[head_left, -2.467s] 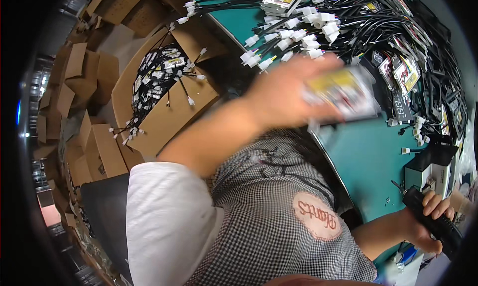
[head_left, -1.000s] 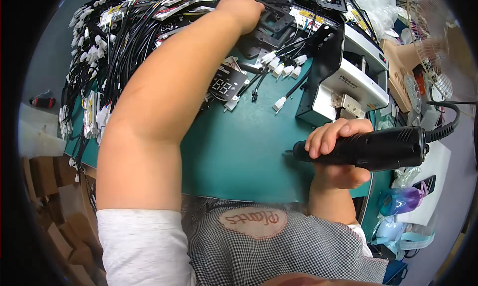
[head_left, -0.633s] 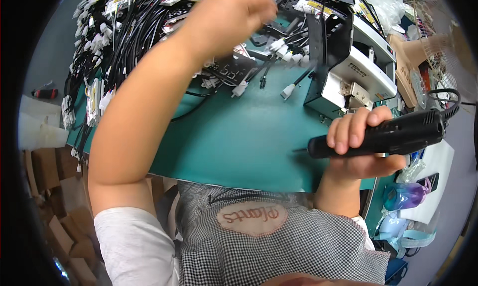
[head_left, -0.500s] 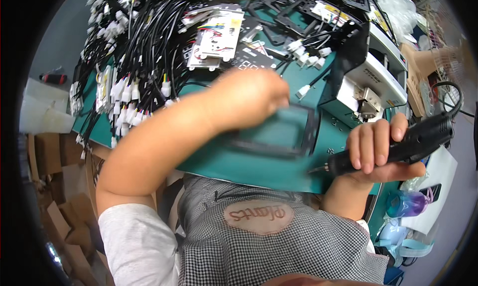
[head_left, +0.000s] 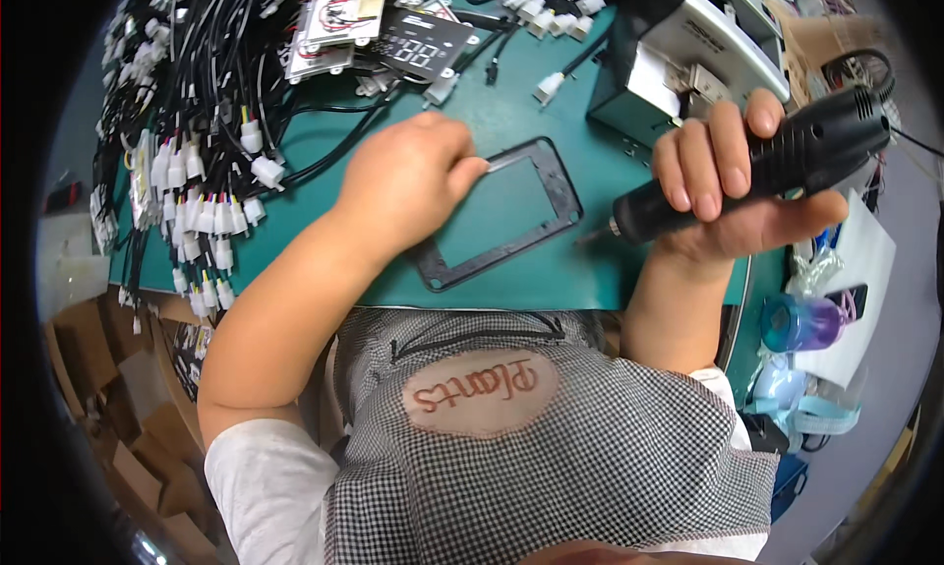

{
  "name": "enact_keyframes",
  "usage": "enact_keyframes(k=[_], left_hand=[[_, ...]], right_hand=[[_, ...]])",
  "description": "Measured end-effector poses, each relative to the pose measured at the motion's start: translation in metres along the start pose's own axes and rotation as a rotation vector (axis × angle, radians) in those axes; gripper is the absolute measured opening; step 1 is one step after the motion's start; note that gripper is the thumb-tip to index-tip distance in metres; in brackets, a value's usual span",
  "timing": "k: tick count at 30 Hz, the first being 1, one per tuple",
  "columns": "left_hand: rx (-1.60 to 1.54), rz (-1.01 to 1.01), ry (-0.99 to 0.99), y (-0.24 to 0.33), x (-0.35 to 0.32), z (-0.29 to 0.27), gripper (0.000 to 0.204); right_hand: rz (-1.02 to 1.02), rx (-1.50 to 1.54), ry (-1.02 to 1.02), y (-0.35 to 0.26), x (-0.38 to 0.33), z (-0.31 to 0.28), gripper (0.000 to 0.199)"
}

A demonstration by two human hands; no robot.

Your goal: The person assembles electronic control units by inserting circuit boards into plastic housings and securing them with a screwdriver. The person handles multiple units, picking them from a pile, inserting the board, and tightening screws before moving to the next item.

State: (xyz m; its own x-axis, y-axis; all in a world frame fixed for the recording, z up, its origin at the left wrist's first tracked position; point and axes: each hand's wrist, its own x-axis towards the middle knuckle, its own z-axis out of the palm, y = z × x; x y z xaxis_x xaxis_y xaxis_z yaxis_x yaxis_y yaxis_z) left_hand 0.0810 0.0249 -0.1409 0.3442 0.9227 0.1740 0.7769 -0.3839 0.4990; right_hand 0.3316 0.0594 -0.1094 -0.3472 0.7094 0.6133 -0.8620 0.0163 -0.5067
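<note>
Head view: my right hand (head_left: 733,186) has a closed grip around a black driver (head_left: 757,167), held tilted above the table (head_left: 511,113), tip pointing down-left just beside a black frame (head_left: 501,216). My left hand (head_left: 408,186) is pinched shut on the frame's top bar with fingertips (head_left: 472,167); the frame lies flat on the green table, near its front edge, between both hands. Behind the frame I note a dark display panel (head_left: 423,46) and a grey box (head_left: 678,49). Left of the hand, black cables with white plugs (head_left: 211,206) are heaped. Off the table's right edge sits a purple bottle (head_left: 801,319). Cardboard boxes (head_left: 98,408) lie lower left.
</note>
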Motion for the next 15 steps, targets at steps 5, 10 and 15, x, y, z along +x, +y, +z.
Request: enact_keyframes(k=[5, 10, 15], left_hand=[[-0.061, -0.180, -0.019, 0.001, -0.003, -0.008, 0.020], [0.158, -0.376, -0.328, 0.011, -0.015, -0.027, 0.017], [0.061, 0.187, -0.121, 0.007, -0.033, -0.037, 0.021]], right_hand=[[0.001, 0.002, 0.049, -0.001, 0.001, 0.001, 0.076], [-0.006, 0.015, -0.025, -0.003, -0.001, -0.008, 0.086], [-0.002, 0.027, -0.038, -0.008, -0.001, -0.009, 0.086]])
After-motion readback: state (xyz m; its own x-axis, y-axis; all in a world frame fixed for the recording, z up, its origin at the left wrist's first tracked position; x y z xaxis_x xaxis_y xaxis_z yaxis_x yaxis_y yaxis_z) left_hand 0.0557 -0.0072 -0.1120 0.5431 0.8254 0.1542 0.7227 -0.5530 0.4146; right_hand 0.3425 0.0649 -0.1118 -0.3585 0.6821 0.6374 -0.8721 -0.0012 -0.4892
